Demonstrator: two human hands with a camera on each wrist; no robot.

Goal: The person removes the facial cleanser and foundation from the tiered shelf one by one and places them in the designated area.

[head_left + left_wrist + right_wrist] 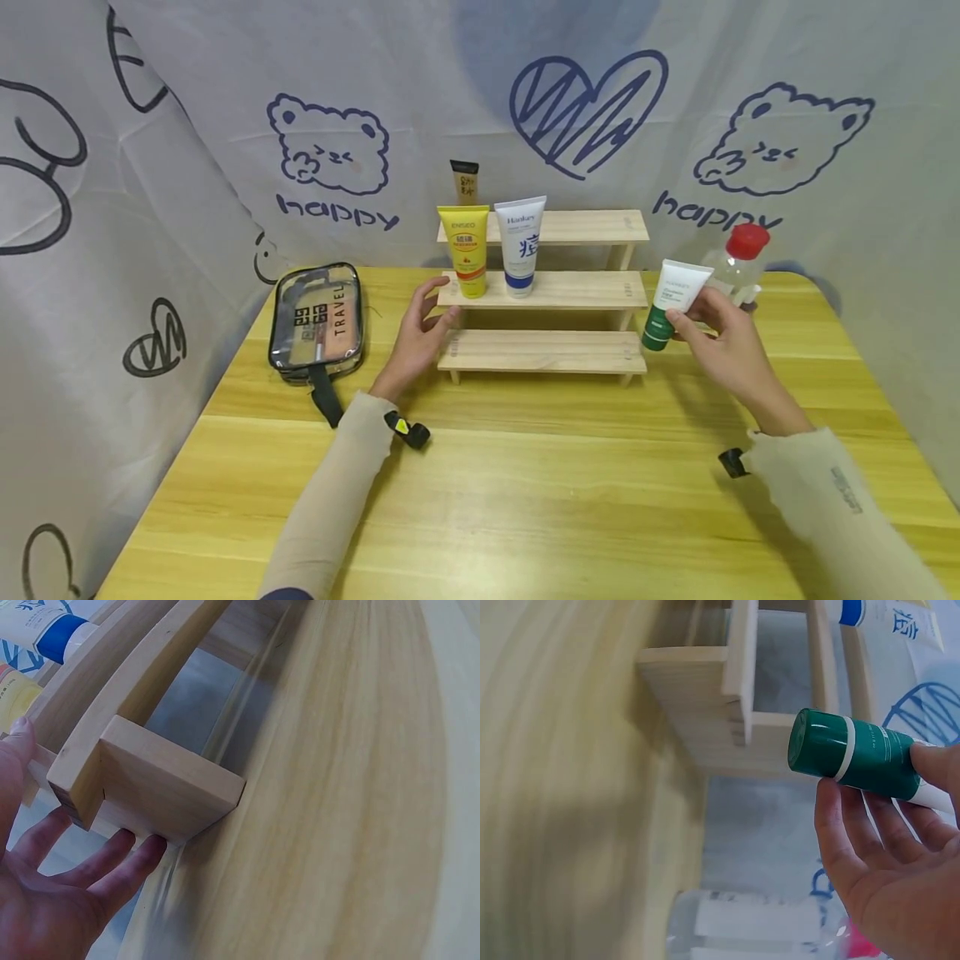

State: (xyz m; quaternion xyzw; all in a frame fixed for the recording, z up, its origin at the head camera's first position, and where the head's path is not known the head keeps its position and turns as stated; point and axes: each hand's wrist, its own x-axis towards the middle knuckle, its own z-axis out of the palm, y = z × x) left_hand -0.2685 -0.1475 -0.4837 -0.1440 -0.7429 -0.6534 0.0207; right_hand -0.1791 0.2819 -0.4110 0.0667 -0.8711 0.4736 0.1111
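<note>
Green-and-white tube: The tube (684, 286) is hanging in the air just right of the wooden rack, tilting, with its cap end pointing down.
Handling: It is looking light, with a soft, squeezable body and a stiffer cap; the smooth surface is probably offering little friction. No fragility is suspected.
Hold point: The middle of the body, across its width, is appearing soundest; squeezing near the flat end would probably be denting it.
Appearance: White is covering the flat end, green the lower body and cap (821, 742), a pale ring dividing them. Small print is showing, too fine to read fully.
Right hand: The right hand (729, 340) is gripping the tube between thumb and fingers.
Left hand: The left hand (422, 329) is resting at the rack's left end, fingers spread and loose, grasping no tube.
Wooden rack: The rack (581, 287) is standing on the table (525, 500), its middle shelf bearing a yellow tube (467, 250) and a white-and-blue tube (520, 242).
Red-capped bottle: The bottle (733, 270) is standing behind the right hand.
Clear pouch: The pouch (322, 321) is lying left of the rack.
</note>
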